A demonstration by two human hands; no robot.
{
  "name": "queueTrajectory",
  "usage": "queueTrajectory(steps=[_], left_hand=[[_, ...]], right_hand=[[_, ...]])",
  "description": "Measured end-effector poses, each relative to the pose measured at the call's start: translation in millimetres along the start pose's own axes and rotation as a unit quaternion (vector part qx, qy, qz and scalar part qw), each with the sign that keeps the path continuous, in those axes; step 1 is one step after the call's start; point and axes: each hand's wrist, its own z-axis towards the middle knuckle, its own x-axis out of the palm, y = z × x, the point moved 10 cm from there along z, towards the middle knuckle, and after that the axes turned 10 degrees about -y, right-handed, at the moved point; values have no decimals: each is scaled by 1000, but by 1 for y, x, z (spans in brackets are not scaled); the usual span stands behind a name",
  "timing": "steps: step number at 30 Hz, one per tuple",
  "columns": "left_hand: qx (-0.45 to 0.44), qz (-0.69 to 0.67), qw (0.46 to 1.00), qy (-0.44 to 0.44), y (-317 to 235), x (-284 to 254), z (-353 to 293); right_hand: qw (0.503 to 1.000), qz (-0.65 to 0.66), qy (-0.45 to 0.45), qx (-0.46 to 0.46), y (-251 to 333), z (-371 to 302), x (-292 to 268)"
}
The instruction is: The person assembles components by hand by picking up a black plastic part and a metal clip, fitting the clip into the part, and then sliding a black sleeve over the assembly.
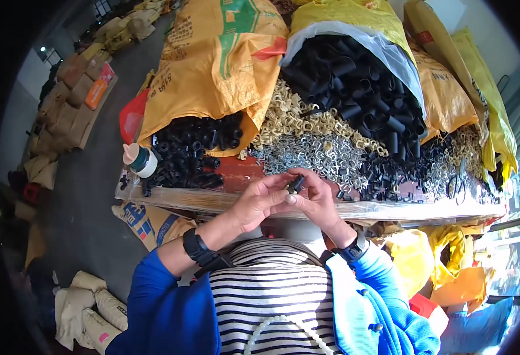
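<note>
Both hands meet over the table's front edge. Between them is a small black plastic fitting (297,183), with a small pale piece against its lower end. My left hand (256,202) pinches the fitting from the left. From the other side, my right hand (318,204) closes thumb and fingers on it. Fingers cover part of the fitting, so its full shape is hidden. Just beyond my hands lies a heap of small silver metal clips (313,157). Cream plastic rings (289,112) are piled behind the clips.
An orange woven sack (212,71) spills black fittings (195,145) at the left. Black tubes (360,89) fill a yellow sack at the back. A white-and-green container (143,161) stands at the table's left end. Scissors (458,184) lie at the right. Sacks (88,307) rest on the floor.
</note>
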Motion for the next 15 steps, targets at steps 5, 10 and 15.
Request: queueTrajectory(steps=[5, 10, 15], left_hand=[[21, 12, 999, -33, -10, -20, 14], [52, 27, 996, -64, -30, -56, 23], [38, 22, 994, -99, -39, -81, 32]], right_hand=[[998, -63, -15, -5, 1, 19, -11], [912, -395, -9, -114, 13, 62, -54], [733, -634, -102, -224, 6, 120, -141]])
